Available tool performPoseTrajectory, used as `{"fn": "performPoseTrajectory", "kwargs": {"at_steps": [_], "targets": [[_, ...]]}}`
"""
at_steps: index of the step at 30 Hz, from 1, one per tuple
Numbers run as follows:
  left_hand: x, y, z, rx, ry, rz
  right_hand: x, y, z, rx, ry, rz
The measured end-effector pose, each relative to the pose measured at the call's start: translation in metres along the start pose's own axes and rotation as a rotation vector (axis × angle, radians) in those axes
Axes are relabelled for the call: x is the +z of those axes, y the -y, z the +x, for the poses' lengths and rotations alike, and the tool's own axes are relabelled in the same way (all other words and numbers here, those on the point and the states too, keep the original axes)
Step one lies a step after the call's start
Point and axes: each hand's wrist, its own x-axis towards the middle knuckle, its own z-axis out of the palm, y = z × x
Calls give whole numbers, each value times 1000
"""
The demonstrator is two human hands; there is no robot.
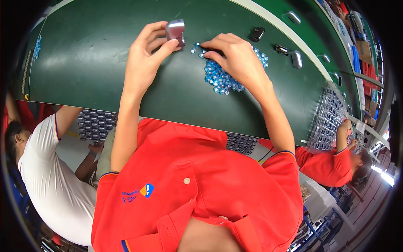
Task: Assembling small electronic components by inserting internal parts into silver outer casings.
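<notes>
My left hand (145, 52) grips a shiny grey metallic casing (175, 32) with a rounded top, thumb on its lower edge and fingers behind it. The casing is held upright above the green table. My right hand (237, 56) reaches over a pile of small blue pieces (220, 77) with pale centres, partly covering it. Its thumb and forefinger are apart, their tips beside a few loose blue pieces (193, 51) left of the pile. No piece shows clearly between them.
Black small parts (258, 34) and a silver casing (296, 59) lie right of my hands on the green table (84, 63). More blue pieces (37, 47) sit far left. A clear tray (329, 115) of parts is near a co-worker in red (327, 168). Another person in white (54, 172) is left.
</notes>
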Motion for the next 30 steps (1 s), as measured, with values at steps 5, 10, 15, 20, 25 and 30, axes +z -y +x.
{"fn": "performPoseTrajectory", "kwargs": {"at_steps": [5, 10, 15, 20, 25, 30], "targets": [[-1, 6, 1, 17, 40, -296, 4, -2, 2, -70, 51, -46], [-1, 18, 1, -5, 116, -401, 6, -6, -3, -64, 68, -43], [1, 31, 9, -38, 132, -458, 13, -17, 1, -85, 2, -121], [-6, 38, 13, -74, 121, -487, 17, -28, 8, -105, -52, -103], [-8, 33, 9, -81, 97, -473, 11, -29, 14, 134, -10, 167], [-11, 16, 6, -96, 98, -428, -2, -23, 18, 266, 2, 316]]}}
